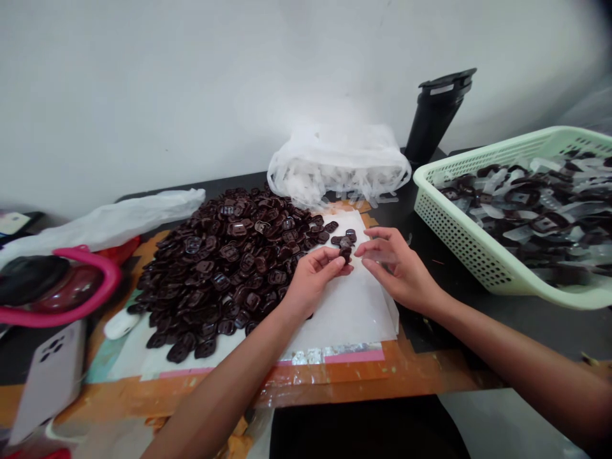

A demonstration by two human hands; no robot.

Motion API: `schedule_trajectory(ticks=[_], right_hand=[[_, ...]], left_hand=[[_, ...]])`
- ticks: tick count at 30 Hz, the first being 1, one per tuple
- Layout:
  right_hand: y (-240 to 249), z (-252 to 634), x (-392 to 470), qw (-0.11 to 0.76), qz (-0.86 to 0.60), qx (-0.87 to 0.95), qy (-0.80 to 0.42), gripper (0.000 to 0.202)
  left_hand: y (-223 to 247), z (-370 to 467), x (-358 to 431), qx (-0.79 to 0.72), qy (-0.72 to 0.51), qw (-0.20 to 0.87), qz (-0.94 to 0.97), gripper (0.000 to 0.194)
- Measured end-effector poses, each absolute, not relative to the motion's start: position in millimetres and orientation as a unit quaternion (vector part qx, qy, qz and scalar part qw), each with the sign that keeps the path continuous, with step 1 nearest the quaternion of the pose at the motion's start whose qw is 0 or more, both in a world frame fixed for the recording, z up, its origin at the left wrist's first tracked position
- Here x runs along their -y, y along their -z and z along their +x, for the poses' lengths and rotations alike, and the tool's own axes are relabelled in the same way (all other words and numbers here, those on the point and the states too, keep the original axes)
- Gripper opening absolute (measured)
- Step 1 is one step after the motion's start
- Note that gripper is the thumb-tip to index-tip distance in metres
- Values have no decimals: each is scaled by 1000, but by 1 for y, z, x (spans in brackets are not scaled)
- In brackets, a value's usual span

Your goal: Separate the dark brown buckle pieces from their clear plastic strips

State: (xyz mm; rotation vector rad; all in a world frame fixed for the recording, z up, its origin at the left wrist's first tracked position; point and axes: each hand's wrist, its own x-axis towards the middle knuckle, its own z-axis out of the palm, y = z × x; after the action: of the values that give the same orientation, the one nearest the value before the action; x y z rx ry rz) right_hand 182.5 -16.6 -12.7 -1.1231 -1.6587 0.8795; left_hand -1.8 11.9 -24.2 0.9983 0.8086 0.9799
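Note:
Between the thumb and fingers of my left hand (pixel 318 277) is a small dark brown plastic piece (pixel 345 253), held over white paper (pixel 356 306). My right hand (pixel 399 268) is just to its right, fingers curved and apart; a faint translucent shape shows near its fingertips, too unclear to name. A few loose brown pieces (pixel 350 235) lie just beyond my left fingertips. To the left of my hands rises a large heap of similar glossy brown pieces (pixel 234 255).
A green basket (pixel 459 245) of brown pieces with clear strips stands right. Behind are a white plastic bag (pixel 339 153) of clear strips and a black tumbler (pixel 435 118). At left lie a phone (pixel 52 373), a white oval object (pixel 120 324) and a pink-rimmed object (pixel 108 280).

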Motion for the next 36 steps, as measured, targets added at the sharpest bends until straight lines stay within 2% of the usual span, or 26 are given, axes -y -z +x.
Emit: schedule_trajectory(ticks=[3,10,17,21,26,36], right_hand=[[15,184,14,473,-435,656,-394,30],[9,188,11,439,-453,696,-343,26],[10,185,18,420,-507,721,-217,21],[12,185,17,416,-482,756,-155,11],[15,184,16,424,-460,771,-118,11],[16,182,19,375,-475,792,-77,12]], left_hand=[[25,-2,-12,-360,-444,691,442,25],[26,-3,-12,-358,-437,692,449,21],[25,-2,-11,-364,-432,697,442,23],[24,-3,-11,-361,-425,683,472,22],[22,-3,-10,-388,-424,620,534,23],[22,-1,-8,-414,-446,591,530,20]])
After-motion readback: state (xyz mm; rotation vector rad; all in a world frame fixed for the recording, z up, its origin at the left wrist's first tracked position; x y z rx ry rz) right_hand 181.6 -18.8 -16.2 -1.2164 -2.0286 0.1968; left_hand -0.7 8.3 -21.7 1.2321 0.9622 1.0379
